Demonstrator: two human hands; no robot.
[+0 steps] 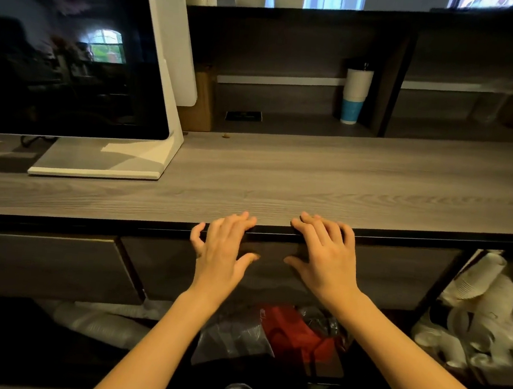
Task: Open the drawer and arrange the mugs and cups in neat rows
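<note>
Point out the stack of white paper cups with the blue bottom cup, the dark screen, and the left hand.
Stack of white paper cups [356,94], head view, white middle.
Dark screen [71,48], head view, glass centre.
Left hand [222,247], head view, back.

Grey wood-grain surface [314,175] with a black front edge. White-framed monitor [74,45] with a black screen at its left. White cup stack [355,92] with a blue base. Red bag [294,331] below.

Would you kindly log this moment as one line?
stage: reaching for drawer | left hand: open, at counter edge | right hand: open, at counter edge | drawer: closed
</note>
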